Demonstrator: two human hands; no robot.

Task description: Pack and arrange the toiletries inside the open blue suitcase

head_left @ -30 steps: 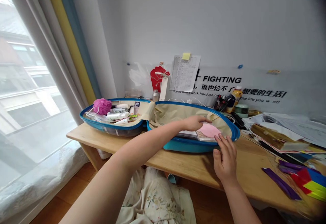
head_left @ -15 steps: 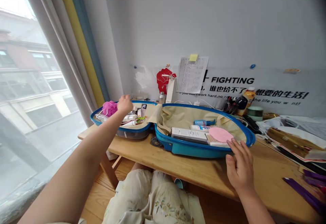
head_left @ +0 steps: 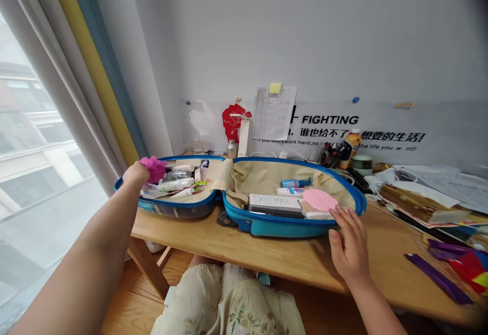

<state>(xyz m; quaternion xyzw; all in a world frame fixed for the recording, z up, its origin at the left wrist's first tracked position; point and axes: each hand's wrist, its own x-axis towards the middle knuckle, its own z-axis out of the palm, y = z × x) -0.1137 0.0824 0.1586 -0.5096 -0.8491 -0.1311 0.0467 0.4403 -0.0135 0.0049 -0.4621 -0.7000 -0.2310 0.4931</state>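
An open blue suitcase (head_left: 267,226) lies on the wooden table, both halves lined in beige. My left hand (head_left: 136,174) is at the far left of the left half, closed on the pink bath puff (head_left: 153,168); its fingertips are hidden. Several tubes and small bottles, among them a white tube (head_left: 185,192), lie beside the puff. On the front right rim of the suitcase rests my right hand (head_left: 348,246), fingers stretched, near a pink round item (head_left: 320,200). Also in the right half are a white box (head_left: 274,202), cotton swabs (head_left: 310,210), a white tube and a blue pump bottle (head_left: 295,183).
Behind the suitcase stand a white lamp (head_left: 244,136) and a small silver bottle (head_left: 231,149). To the right are an orange-labelled bottle (head_left: 349,148), a green jar (head_left: 362,164), bags, papers and purple strips (head_left: 438,278). A curtain (head_left: 89,70) hangs by the window at left.
My left hand has moved left from above the small toiletries to the pink bath puff and closed on it. My right hand stays on the rim. The view has shifted to the right.
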